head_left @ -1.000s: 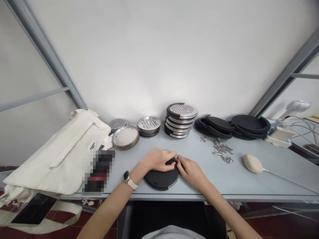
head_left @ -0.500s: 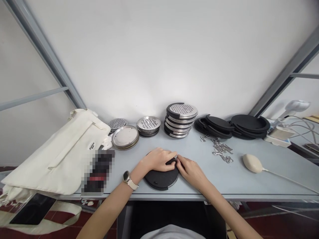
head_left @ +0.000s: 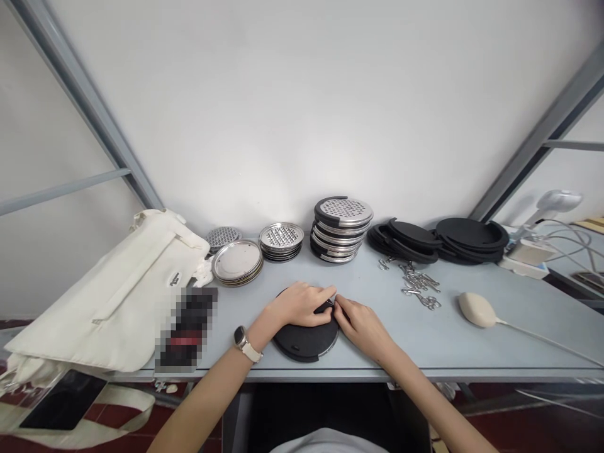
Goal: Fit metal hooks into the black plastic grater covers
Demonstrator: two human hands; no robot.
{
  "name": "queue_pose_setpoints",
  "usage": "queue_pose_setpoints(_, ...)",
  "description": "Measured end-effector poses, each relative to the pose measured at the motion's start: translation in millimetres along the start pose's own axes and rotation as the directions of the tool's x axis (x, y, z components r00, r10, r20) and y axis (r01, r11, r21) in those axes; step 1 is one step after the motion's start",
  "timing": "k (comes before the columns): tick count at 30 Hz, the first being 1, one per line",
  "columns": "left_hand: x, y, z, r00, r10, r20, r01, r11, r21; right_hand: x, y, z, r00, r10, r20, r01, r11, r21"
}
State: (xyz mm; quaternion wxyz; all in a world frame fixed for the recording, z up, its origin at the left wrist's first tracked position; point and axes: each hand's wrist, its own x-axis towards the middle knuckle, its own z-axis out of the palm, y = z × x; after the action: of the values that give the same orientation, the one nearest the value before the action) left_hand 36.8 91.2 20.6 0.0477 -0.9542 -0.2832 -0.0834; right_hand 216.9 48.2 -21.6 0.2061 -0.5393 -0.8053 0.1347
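Note:
A round black disc with a metal rim (head_left: 304,340) lies flat on the grey table (head_left: 448,346) near its front edge. My left hand (head_left: 302,303) rests on the disc's far part, fingers curled and pressing down; a watch is on that wrist. My right hand (head_left: 361,322) pinches at the disc's far right edge, fingertips meeting those of the left hand. What sits between the fingertips is too small to make out.
Along the back stand a stack of assembled perforated discs (head_left: 342,228), perforated metal plates (head_left: 282,239), plain metal plates (head_left: 237,261) and black rubber rings (head_left: 438,240). Metal hooks (head_left: 418,283) lie right of centre. A white bag (head_left: 117,292) lies left, a beige mouse-like object (head_left: 476,309) right.

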Motion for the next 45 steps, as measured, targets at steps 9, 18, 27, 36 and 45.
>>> queue_pose_setpoints(9, -1.2, -0.1, -0.1, 1.000, -0.003, -0.007, 0.003, 1.000, -0.030, 1.8, -0.5, 1.3, 1.000, 0.014, 0.004, -0.014, 1.000, -0.008)
queue_pose_setpoints(18, -1.0, 0.7, -0.3, 1.000, 0.014, -0.013, -0.015, 0.999, -0.040, 0.4, -1.0, 0.4, 1.000, 0.010, 0.012, -0.011, 1.000, 0.012)
queue_pose_setpoints(27, -0.2, 1.2, 0.8, 0.999, -0.033, 0.025, 0.032, 0.999, 0.013, 1.3, 1.7, 3.1, 1.000, -0.003, 0.005, 0.004, 0.998, -0.069)
queue_pose_setpoints(36, -0.5, 1.4, -1.4, 1.000, 0.012, 0.005, -0.012, 1.000, -0.020, 1.2, 2.0, 2.7, 1.000, -0.009, 0.019, 0.011, 0.997, -0.076)
queue_pose_setpoints(45, -1.3, 0.2, 0.4, 1.000, 0.009, -0.011, -0.009, 0.998, -0.056, 1.5, 1.4, 3.3, 1.000, -0.007, 0.010, 0.007, 0.997, -0.078)
